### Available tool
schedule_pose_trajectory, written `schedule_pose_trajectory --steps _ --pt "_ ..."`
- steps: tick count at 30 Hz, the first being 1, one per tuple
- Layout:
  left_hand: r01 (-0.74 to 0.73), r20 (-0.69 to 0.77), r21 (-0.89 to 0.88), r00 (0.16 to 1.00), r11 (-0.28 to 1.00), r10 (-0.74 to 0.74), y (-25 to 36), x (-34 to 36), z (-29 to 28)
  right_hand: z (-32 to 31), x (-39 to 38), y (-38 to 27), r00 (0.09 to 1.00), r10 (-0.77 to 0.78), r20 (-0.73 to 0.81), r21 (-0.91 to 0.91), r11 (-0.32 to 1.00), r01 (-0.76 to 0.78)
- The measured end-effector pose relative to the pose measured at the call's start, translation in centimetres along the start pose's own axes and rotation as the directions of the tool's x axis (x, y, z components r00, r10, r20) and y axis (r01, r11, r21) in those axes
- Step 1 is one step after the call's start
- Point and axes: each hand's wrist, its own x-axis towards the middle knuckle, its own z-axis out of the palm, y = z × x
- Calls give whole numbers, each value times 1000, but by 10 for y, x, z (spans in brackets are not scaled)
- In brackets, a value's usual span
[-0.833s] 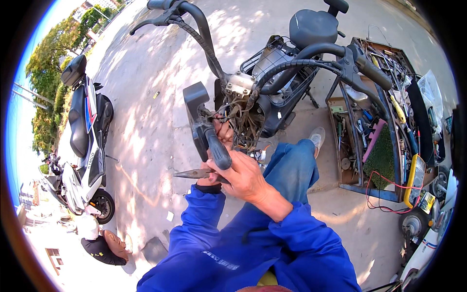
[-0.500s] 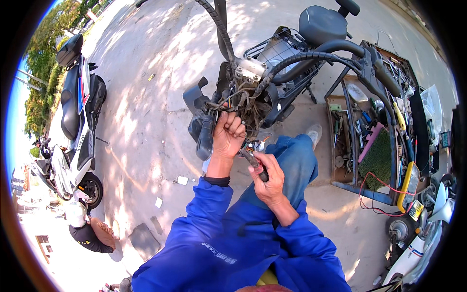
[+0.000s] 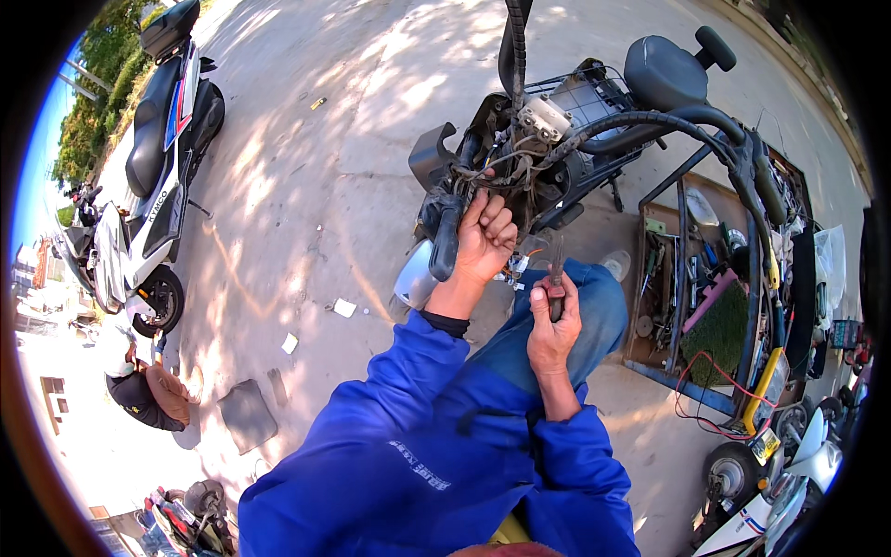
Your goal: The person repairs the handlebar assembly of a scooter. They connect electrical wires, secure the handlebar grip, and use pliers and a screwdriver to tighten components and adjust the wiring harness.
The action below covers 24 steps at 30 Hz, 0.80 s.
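Note:
A dark scooter's stripped front end fills the upper middle, with tangled wires (image 3: 527, 160) below a silver clamp (image 3: 546, 119) and bent black handlebars (image 3: 703, 121). My left hand (image 3: 484, 239) is closed on wires beside a hanging black grip (image 3: 445, 237); its fingertips are partly hidden among the cables. My right hand (image 3: 554, 336), lower and to the right, grips long-nose pliers (image 3: 557, 271) upright, their tips clear of the wiring. Small loose connectors (image 3: 513, 275) dangle between the two hands, above my bent knee.
Right, an open metal tool cart (image 3: 689, 401) holds tools and red test leads, beside more scooters (image 3: 800, 483). Left stands a white-and-black scooter (image 3: 160, 232), with a crouching person (image 3: 153, 399) below it. Paper scraps (image 3: 344, 307) and a dark mat (image 3: 249, 416) lie on the pavement.
My right hand has pulled the pliers down and right, away from my left hand, turning the tips upward. My left hand has risen into the wires. The view has shifted, moving the scooter rightward.

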Motion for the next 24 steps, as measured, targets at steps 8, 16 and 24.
schedule_pose_trajectory --steps 8,16,24 --pt "20 -59 -26 998 999 -21 -9 -10 -7 -8 1 2 1000 25 -4 15 1000 -25" --pt "72 -157 128 986 989 -52 -17 -35 -14 -18 4 -5 997 48 -64 149 988 -38" --pt "138 -193 43 973 989 -128 -27 -65 -7 -36 -1 -12 996 25 -88 251 968 -2"
